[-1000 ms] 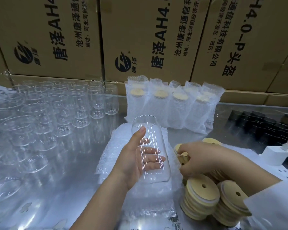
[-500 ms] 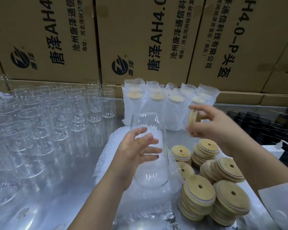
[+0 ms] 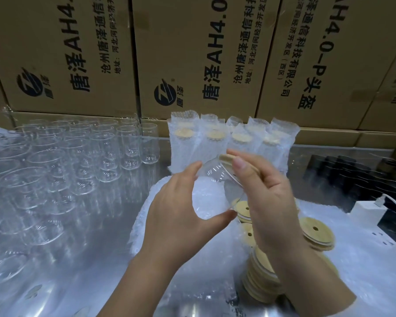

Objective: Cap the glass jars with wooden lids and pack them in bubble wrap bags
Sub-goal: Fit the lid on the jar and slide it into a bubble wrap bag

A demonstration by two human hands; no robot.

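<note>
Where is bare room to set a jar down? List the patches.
Bare shiny tabletop runs between the empty clear glass jars and the white bubble wrap pile. Crowded: round wooden lid stacks at right, bubble-wrapped jars behind.

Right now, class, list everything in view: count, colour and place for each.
glass jar: one, clear, tilted, mid-air, centre
wooden lid: one, pale wood, at the held jar's mouth
empty jars: dozens, clear, standing on the left
packed jars: about five, white wrap, lids showing, back row
lid stacks: several, pale wood, lower right
bubble wrap bags: pile, white, under the held jar
cardboard boxes: at least four, brown, black print, behind
power block: one, white, far right
left hand: one, grips the glass jar
right hand: one, pinches the wooden lid
</note>
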